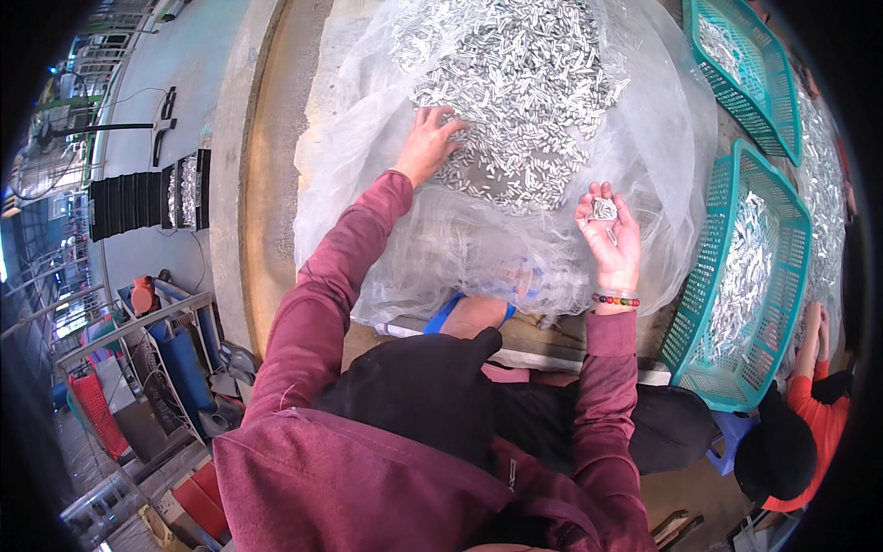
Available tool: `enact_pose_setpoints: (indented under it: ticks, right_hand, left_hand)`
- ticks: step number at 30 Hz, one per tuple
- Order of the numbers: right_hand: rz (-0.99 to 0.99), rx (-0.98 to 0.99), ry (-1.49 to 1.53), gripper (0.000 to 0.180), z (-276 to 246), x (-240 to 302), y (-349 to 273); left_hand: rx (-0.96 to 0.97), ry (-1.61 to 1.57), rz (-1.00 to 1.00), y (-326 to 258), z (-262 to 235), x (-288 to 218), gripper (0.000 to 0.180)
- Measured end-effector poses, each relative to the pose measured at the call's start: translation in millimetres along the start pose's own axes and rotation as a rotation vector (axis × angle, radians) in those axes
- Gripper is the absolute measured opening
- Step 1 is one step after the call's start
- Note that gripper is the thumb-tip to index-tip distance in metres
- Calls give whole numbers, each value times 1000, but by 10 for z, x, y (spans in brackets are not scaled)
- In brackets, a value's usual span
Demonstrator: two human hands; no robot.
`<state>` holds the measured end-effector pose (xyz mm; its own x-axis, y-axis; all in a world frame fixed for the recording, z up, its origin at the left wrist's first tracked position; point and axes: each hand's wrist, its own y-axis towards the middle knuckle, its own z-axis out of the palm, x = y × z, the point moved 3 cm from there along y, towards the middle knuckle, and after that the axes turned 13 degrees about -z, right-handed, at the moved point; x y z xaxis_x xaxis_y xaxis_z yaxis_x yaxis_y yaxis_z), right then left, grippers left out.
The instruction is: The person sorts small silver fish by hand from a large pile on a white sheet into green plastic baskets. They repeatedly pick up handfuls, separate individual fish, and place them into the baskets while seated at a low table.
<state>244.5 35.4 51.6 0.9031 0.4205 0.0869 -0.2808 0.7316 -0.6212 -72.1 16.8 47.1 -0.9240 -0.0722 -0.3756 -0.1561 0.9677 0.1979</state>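
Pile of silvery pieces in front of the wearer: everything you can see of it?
The pile is a loose spread of many small, short, rod-like pieces, silvery-white and metallic-looking, lying at all angles. It rests on a thin, translucent whitish sheet, dense toward the picture's top, where the frame cuts it off, and sparser on the near side. The left hand is at its left edge; exact contact is hard to tell.

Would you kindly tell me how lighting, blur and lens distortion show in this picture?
Head view: the lower teal basket looks bowed near the black rim; head view: the silvery pieces gleam pale and bright; head view: the left hand and right hand show no obvious motion blur.
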Motion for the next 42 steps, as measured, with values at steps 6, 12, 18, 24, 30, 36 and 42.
enact_pose_setpoints:
  ticks: [6, 12, 18, 24, 30, 36, 42]
  right_hand:
    - [187, 214, 87, 28, 141, -204, -48]
    - [85, 245, -252, 32, 188, -153, -23]
    - [-83, 332, -845, 27, 266, -293, 373]
    - [-470, 440, -2017, 40, 340, -570, 752]
    - [-655, 573, -2567, 27, 280, -795, 693]
    - [-671, 666, -2547, 27, 180, -828, 701]
    - [-707, 623, -2556, 18, 192, -712, 729]
  left_hand:
    - [270, 84, 70, -51, 413, -412, 16]
    - [362, 158, 20, 26, 525, -498, 16]
    - [511, -471, -625, 132, 297, -238, 20]
    - [529, -344, -445, 79, 288, -182, 24]
    - [428, 135, -150, -50, 462, -409, 17]
    - [345, 82, 21, -144, 547, -481, 12]
    - [456, -219, -71, 35, 496, -329, 14]
